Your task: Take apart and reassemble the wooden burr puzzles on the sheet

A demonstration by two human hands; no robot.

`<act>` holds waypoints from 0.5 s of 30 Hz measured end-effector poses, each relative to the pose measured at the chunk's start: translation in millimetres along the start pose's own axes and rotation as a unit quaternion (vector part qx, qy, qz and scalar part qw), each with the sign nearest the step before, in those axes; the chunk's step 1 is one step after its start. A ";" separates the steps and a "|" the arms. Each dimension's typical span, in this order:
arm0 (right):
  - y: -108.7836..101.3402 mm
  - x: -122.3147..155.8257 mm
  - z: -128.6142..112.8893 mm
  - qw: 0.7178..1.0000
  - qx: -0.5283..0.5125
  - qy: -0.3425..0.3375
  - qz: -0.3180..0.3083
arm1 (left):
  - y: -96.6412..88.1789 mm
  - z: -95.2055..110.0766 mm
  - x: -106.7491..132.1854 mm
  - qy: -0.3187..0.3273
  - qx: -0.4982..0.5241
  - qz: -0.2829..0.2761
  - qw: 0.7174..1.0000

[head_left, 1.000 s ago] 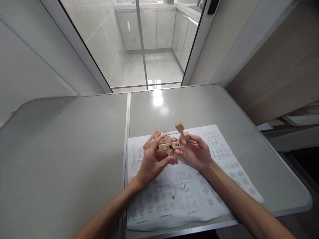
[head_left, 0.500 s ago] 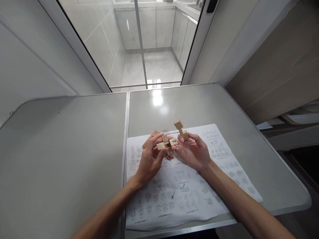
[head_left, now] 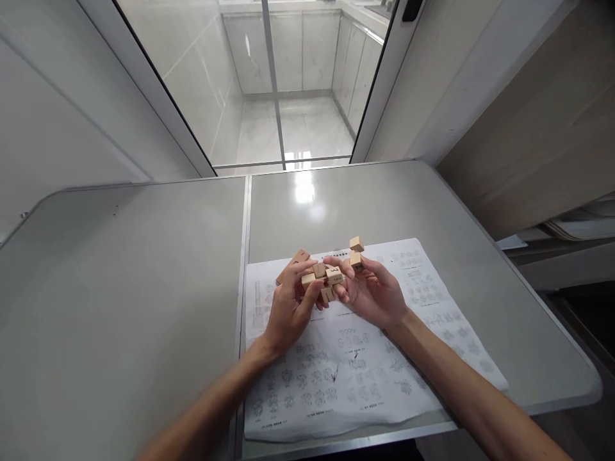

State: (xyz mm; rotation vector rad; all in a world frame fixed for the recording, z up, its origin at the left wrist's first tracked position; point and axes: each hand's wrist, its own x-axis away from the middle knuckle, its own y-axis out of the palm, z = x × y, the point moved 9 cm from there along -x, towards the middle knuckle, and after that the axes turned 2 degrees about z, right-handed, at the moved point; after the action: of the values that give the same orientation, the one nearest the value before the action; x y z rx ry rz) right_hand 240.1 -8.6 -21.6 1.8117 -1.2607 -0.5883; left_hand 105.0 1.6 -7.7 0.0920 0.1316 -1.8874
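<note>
My left hand (head_left: 288,307) and my right hand (head_left: 372,294) meet above a printed sheet (head_left: 360,358) on the grey table (head_left: 144,288). Between them is a cluster of interlocked wooden puzzle pieces (head_left: 323,280), one marked with a number; my left fingers pinch it from the left. My right hand also touches the cluster and holds a separate notched wooden piece (head_left: 356,252), which stands upright above its fingers. Another wooden piece (head_left: 293,264) lies flat on the sheet just behind my left hand.
The sheet shows rows of small diagrams and reaches the table's near edge. A seam (head_left: 243,288) splits the tabletop. Glass doors (head_left: 269,83) stand behind the table and a wooden panel (head_left: 538,121) rises at the right.
The loose piece in my right hand has turned from slanting to nearly upright and moved a little right. Both hands have drawn closer together around the cluster.
</note>
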 end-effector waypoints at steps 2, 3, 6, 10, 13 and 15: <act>0.7 0.7 -1.3 1.000 0.008 -0.005 -0.008 | 0.3 -3.4 0.0 -0.017 -0.001 0.004 1.000; 2.0 1.0 -1.3 1.000 0.014 -0.005 -0.016 | 0.7 -4.9 -0.1 -0.024 -0.003 0.004 1.000; 7.3 2.1 -0.9 0.999 0.029 -0.006 -0.045 | 2.4 -7.1 -0.1 -0.033 -0.014 0.000 0.999; 10.1 3.0 -1.3 0.998 0.016 -0.009 -0.056 | 2.7 -4.9 -0.7 -0.027 -0.009 0.000 1.000; 11.8 3.6 -2.0 0.998 0.003 -0.009 -0.065 | 0.9 2.0 -1.7 -0.005 -0.012 0.008 1.000; 13.0 4.2 -2.1 0.997 -0.002 -0.008 -0.071 | -0.7 6.7 -2.0 0.011 -0.022 0.016 1.000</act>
State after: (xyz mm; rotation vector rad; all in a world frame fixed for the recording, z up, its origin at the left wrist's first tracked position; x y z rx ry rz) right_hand 236.4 -13.6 -9.2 1.9075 -1.1463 -0.6850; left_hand 105.0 2.8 -0.7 0.0842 0.1842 -1.8514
